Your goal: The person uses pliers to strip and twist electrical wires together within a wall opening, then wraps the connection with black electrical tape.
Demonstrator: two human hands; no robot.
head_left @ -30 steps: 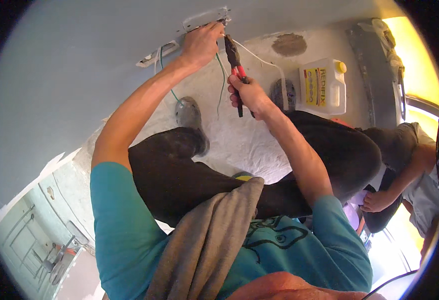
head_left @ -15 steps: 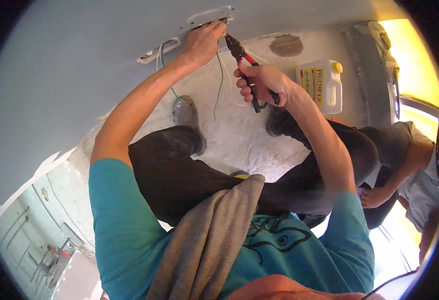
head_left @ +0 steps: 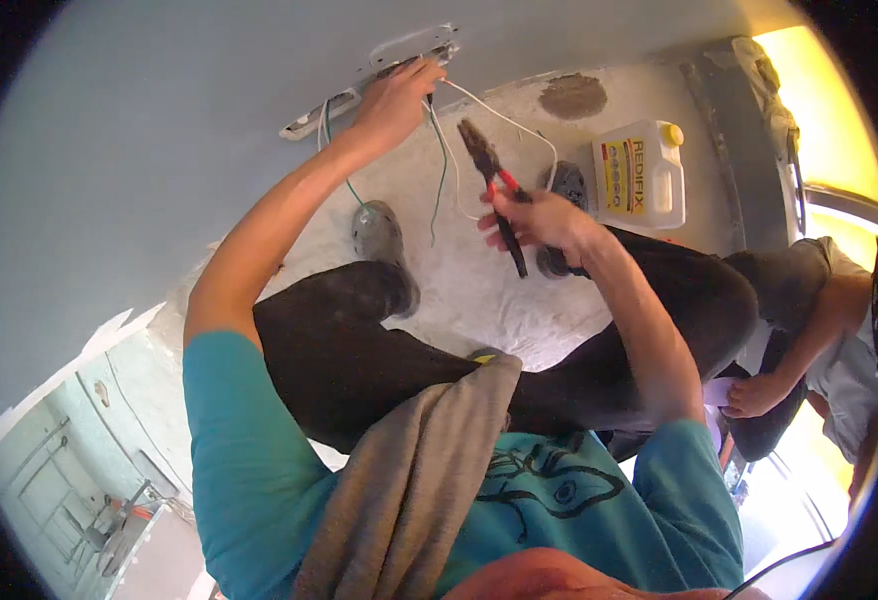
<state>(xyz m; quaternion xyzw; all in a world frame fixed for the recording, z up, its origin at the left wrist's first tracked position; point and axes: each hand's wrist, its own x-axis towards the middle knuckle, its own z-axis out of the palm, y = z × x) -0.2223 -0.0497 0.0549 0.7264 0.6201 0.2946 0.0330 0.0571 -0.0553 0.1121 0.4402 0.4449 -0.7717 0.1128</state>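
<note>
My left hand (head_left: 396,105) has its fingers pinched on wires at a narrow, rough recess (head_left: 302,127) in the grey wall (head_left: 139,150). A white wire (head_left: 499,112) loops down from near its fingertips, and a green wire (head_left: 445,175) dangles beside other white ones. Below and to the right, my right hand (head_left: 544,222) grips combination pliers (head_left: 480,151) with red-and-black handles, their jaws angled up toward the wall and clear of my left hand.
A white jerrycan (head_left: 664,190) with a yellow cap stands at the right by a dark post (head_left: 739,140). My feet (head_left: 377,235) rest on the dusty pale floor (head_left: 484,305). At the far right a co-worker's hand (head_left: 754,395) and arm show beside my knee.
My right hand has drawn the pliers down and rightward, away from my left hand and the recess. My left hand has shifted slightly downward, still at the wires.
</note>
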